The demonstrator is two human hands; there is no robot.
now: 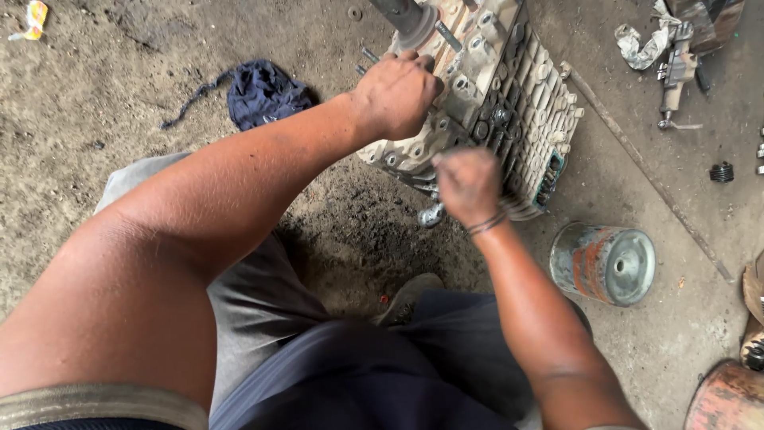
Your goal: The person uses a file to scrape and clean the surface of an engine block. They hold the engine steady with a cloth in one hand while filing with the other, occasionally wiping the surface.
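On the dirt floor (119, 95) of a workshop, at the far centre of my view, a grimy metal valve body (509, 103) stands tilted, its channelled face turned right and a dark shaft (402, 16) rising from its far end. My left hand (395, 94) is curled tight over the casting's near-left edge, fingers pressed together around it. My right hand (468, 185) is closed in a fist just near of the casting, gripping a small tool whose shiny metal end (430, 215) shows below the knuckles; I cannot tell what kind of tool it is. To the right lies a cylindrical filter canister (602, 263) on its side, well apart from both hands. A dark blue rag (267, 94) lies at far left, and a long metal rod (645, 171) runs along the floor at right.
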